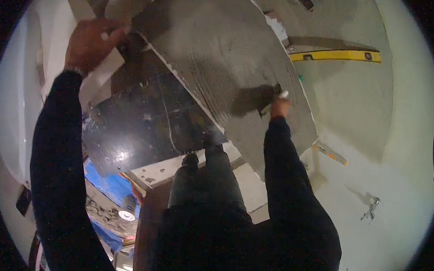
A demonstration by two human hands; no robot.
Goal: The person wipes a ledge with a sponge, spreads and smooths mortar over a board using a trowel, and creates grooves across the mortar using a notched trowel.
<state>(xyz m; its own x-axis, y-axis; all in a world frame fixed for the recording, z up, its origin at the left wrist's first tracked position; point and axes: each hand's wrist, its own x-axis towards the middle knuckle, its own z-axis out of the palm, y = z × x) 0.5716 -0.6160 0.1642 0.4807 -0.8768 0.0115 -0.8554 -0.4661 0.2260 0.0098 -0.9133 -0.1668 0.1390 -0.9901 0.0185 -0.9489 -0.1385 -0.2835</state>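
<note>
My right hand (279,108) grips the pale handle of a trowel (265,110), whose thin dark edge lies against a grey mortar-coated surface (221,43). Curved comb ridges run through the mortar to the left of the trowel, and a dark shadow falls beside it. At upper left, my left hand (96,44) is raised with its fingers closed. A small pale spot shows at those fingers, but what they hold, if anything, is unclear. Just beyond them is a rounded greyish object (128,5), partly out of view.
A dark, scuffed board (140,120) lies left of the mortar, below my left hand. A long yellow spirit level (336,56) and a shorter level (330,154) are at right. Metal fittings (371,210) sit lower right; blue sheeting (109,184) and a cylindrical can (127,210) lower left.
</note>
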